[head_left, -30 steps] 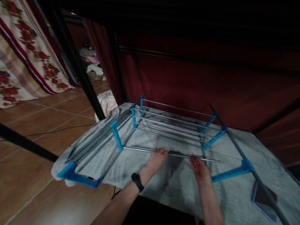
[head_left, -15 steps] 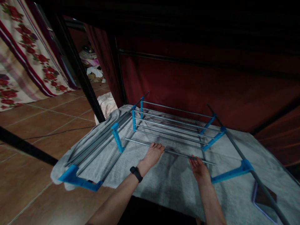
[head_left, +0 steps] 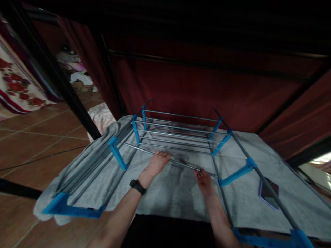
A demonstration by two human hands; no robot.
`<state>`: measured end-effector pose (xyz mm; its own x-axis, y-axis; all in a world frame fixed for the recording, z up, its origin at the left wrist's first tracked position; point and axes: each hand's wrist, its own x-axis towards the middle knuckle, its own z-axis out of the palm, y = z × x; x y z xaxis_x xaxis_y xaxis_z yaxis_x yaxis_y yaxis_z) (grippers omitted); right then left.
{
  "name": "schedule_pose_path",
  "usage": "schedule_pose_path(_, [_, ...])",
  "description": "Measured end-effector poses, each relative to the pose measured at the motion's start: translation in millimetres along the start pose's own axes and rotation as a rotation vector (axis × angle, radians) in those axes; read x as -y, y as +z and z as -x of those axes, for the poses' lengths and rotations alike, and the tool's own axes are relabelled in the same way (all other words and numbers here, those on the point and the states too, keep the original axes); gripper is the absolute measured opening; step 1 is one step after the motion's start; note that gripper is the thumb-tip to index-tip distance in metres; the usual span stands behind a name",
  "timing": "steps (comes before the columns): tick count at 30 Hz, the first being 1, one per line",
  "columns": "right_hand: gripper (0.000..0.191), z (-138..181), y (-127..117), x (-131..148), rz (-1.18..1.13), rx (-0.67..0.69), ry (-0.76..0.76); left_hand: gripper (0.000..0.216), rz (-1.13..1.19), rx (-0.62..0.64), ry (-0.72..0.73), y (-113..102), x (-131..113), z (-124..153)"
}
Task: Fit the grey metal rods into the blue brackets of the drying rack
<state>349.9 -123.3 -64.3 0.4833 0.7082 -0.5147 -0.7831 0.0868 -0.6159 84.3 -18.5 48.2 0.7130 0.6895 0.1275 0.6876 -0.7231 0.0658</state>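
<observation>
A loose grey metal rod (head_left: 141, 149) spans crosswise between the two sides of a half-built rack frame. My left hand (head_left: 158, 162) wears a black wristband and wraps over the rod near its middle. Further right, my right hand (head_left: 204, 179) pinches the same rod from below. The rod's left end lies near a blue plastic bracket (head_left: 118, 154); its right end is close to another blue bracket (head_left: 236, 172). Behind the hands, several metal rods (head_left: 178, 141) join blue brackets on both sides. More loose rods (head_left: 95, 156) lie lengthwise along the left side.
The frame lies on a grey blanket (head_left: 170, 196) over a bed. A phone (head_left: 269, 193) rests at the right, partly beneath a side tube. Black bed posts (head_left: 64, 86) and a dark red curtain (head_left: 193, 89) surround it. Tiled floor (head_left: 51, 137) shows at left.
The view has swung rightward, so everything sits further left. Both hands keep their hold on the rod, whose right end now appears nearer the right-hand bracket. A lower right bracket has come into view.
</observation>
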Motion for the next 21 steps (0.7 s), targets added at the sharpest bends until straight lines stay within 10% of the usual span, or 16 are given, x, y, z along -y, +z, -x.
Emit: schedule_pose_path(21, [0.007, 66.9, -41.6, 1.1, -0.069, -0.011, -0.046, 0.015, 0.122, 0.006, 0.116, 21.8, -7.8, 27.4])
